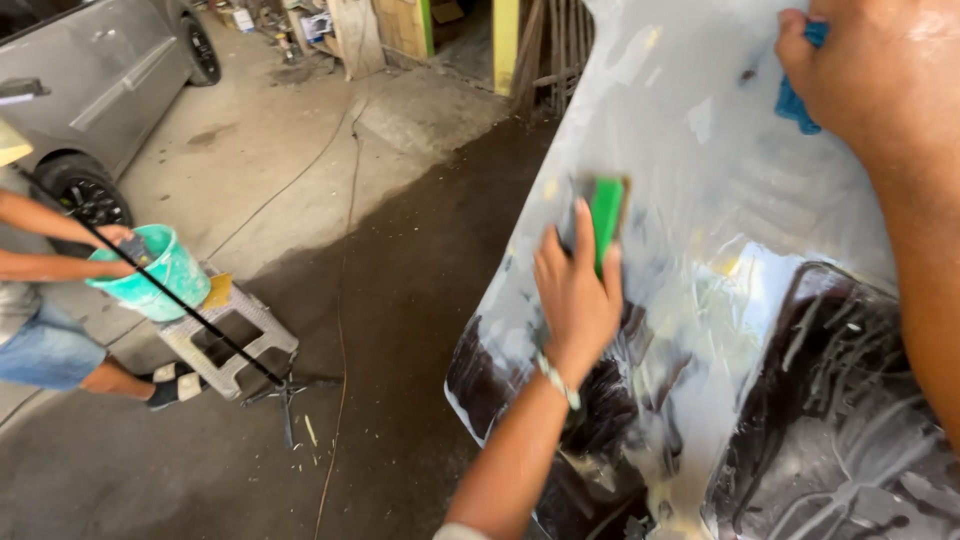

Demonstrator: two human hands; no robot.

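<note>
Already the glossy dark car panel (pixel 780 400) carries a thin film of soapy water, streaked and smeared in pale swirls across most of what shows, so the wet rubbing looks well under way; the lather has not been rinsed or wiped off, and the lower dark part shows only loose streaks. The left hand (pixel 578 290) is closed round a green sanding block (pixel 606 222), a flat rectangular pad with a darker face, pressed flat against the curved, shiny surface near the middle of the panel. The right hand (pixel 870 70) is at the upper edge of the panel, fingers curled over a bunched blue cloth (pixel 800 100) that peeks out soft and crumpled beneath them. Off to the side, on the rough stained concrete floor (pixel 400 300), another person crouches holding a teal plastic bucket (pixel 160 270) over a pale openwork plastic stool (pixel 225 340), near a grey car (pixel 90 80).
</note>
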